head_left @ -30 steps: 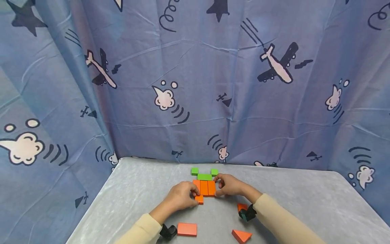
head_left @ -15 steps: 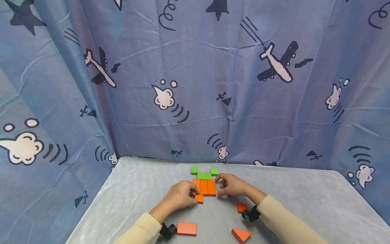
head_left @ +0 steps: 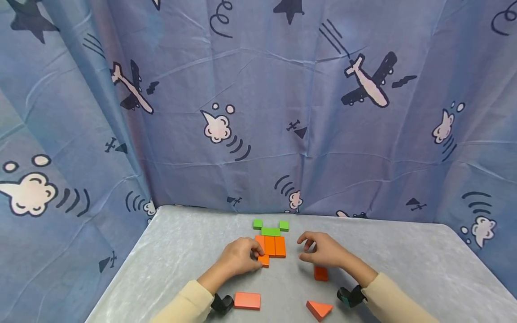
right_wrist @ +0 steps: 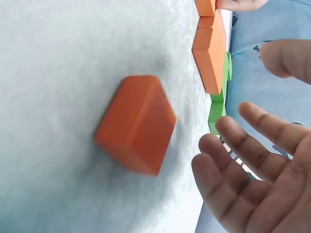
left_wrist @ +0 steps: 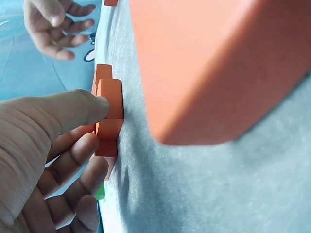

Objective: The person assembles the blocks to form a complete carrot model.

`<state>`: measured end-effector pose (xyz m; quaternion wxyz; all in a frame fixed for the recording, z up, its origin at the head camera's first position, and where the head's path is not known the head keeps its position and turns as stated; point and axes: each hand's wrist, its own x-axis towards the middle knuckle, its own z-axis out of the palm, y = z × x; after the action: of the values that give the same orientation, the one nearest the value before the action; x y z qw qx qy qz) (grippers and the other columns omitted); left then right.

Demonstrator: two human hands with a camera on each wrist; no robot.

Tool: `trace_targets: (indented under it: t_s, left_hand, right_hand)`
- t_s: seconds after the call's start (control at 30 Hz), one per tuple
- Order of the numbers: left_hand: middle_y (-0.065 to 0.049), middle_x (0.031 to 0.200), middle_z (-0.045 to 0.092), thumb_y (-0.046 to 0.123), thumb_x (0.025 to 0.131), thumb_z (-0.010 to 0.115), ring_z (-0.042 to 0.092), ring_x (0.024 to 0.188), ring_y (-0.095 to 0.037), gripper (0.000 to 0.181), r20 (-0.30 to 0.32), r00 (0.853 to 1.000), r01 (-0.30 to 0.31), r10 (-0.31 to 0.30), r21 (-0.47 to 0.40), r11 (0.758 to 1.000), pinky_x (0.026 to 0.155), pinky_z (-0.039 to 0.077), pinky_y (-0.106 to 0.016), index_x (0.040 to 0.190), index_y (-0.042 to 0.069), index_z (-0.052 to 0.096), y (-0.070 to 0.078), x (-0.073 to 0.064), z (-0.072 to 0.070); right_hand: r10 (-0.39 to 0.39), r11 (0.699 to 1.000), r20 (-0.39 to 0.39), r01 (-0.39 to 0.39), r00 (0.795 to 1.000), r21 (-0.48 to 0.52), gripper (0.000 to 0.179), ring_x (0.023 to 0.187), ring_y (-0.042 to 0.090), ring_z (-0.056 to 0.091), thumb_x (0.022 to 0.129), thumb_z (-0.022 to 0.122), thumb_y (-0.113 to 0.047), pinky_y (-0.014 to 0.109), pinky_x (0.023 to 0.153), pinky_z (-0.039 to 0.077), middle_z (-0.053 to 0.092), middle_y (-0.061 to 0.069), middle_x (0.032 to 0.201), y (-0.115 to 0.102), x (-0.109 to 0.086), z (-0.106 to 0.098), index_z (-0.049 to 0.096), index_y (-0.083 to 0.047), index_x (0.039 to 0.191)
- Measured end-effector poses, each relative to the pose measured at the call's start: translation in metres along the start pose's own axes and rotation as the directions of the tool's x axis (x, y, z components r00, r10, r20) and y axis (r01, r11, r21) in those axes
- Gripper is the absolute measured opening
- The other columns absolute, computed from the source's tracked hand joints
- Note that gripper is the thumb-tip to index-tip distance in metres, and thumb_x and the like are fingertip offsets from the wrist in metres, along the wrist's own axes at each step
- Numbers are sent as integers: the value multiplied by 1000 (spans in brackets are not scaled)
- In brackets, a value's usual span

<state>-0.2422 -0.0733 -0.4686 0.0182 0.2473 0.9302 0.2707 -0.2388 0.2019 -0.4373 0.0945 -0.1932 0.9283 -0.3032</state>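
My left hand [head_left: 239, 255] pinches a small orange block [head_left: 264, 261] between thumb and index finger at the lower left of a row of upright-laid orange rectangular blocks [head_left: 270, 246]. In the left wrist view the thumb presses the near face of that small block [left_wrist: 112, 99]. Above the row lie a long green block [head_left: 270, 231] and two green cubes [head_left: 257, 224]. My right hand [head_left: 323, 249], fingers loosely bent and holding nothing, hovers right of the row. Just below it lies a small red-orange block [head_left: 321, 273], larger in the right wrist view.
An orange rectangular block [head_left: 247, 301] lies near the front, close to the left wrist's black camera [head_left: 222, 305]. An orange triangular block [head_left: 319, 309] lies to its right. The grey-white tabletop [head_left: 194, 242] ends at a blue patterned curtain [head_left: 258, 112].
My right hand has left the right side of the orange row and moved right, over the small red-orange block. The left hand stays at its small orange block.
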Motion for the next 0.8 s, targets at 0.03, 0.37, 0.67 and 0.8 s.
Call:
trace_targets:
  t_s: [0.03, 0.37, 0.67, 0.8]
  left_hand:
    - [12, 77, 62, 20, 71, 80, 51, 69, 1, 17, 0, 1000, 0, 0, -1, 1000, 66, 44, -21, 84, 23, 71, 0, 0, 0]
    - [11, 77, 63, 20, 71, 80, 51, 69, 1, 16, -9, 1000, -3, 3, -13, 1000, 65, 43, -21, 84, 23, 71, -3, -1, 0]
    - [13, 75, 61, 22, 72, 80, 50, 68, 1, 16, -15, 1000, -6, 6, 6, 1000, 65, 43, -20, 85, 24, 71, -2, -1, 1]
    - [14, 75, 60, 23, 72, 80, 50, 68, 1, 16, -15, 1000, -5, 6, 11, 1000, 65, 43, -20, 85, 24, 71, -2, -1, 1]
  right_hand:
    - [-4, 1000, -1, 4, 1000, 5, 34, 68, 15, 56, 80, 75, -23, 26, 60, 47, 60, 3, 87, 1, -3, -1, 64, -7, 109]
    - [12, 999, 0, -12, 1000, -51, 31, 66, 13, 55, 77, 78, -22, 24, 57, 46, 62, 3, 87, 10, -30, -4, 66, -10, 103]
    - [42, 987, -17, -45, 999, -153, 32, 66, 12, 50, 67, 83, -19, 24, 56, 41, 59, -3, 83, 14, -44, 5, 67, -15, 95]
    - [46, 988, -22, -49, 999, -148, 32, 64, 9, 49, 67, 82, -16, 22, 54, 41, 59, -3, 83, 15, -46, 7, 66, -16, 94]
